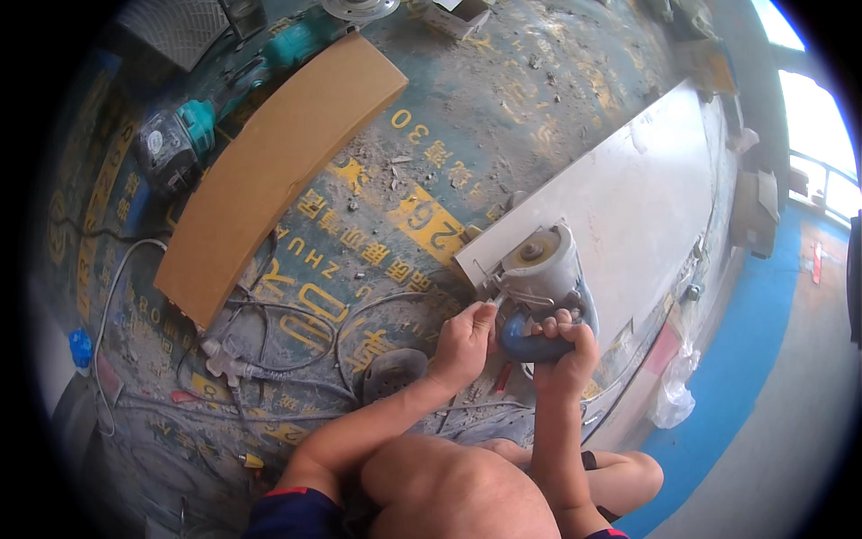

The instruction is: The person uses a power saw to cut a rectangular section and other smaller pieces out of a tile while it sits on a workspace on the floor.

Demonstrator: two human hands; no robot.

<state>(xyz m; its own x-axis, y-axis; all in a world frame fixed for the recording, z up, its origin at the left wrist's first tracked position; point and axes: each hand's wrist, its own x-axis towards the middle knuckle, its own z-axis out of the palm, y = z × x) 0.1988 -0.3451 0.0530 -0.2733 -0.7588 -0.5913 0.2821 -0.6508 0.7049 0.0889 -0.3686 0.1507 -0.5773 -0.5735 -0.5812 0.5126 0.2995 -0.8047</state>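
A dusty hand-held disc cutter (549, 269) rests over the near corner of a large pale slab (642, 189). A round yellowish part with a hub shows inside its grey housing. My right hand (566, 355) is wrapped round the cutter's blue handle (530, 346). Close beside the handle, my left hand (467, 340) is closed, thumb against fingers, at the cutter's left side by a thin metal piece. What those fingers pinch is hidden. Below my left wrist, a dark perforated clog (395, 373) stands on the floor.
A long brown cardboard box (287, 148) lies to the left, beside a teal and black power tool (175, 144). Grey cables meet at a dusty connector (224, 364). Rubble and dust cover the printed green floor sheet (431, 180). A clear plastic bag (673, 395) lies at the right.
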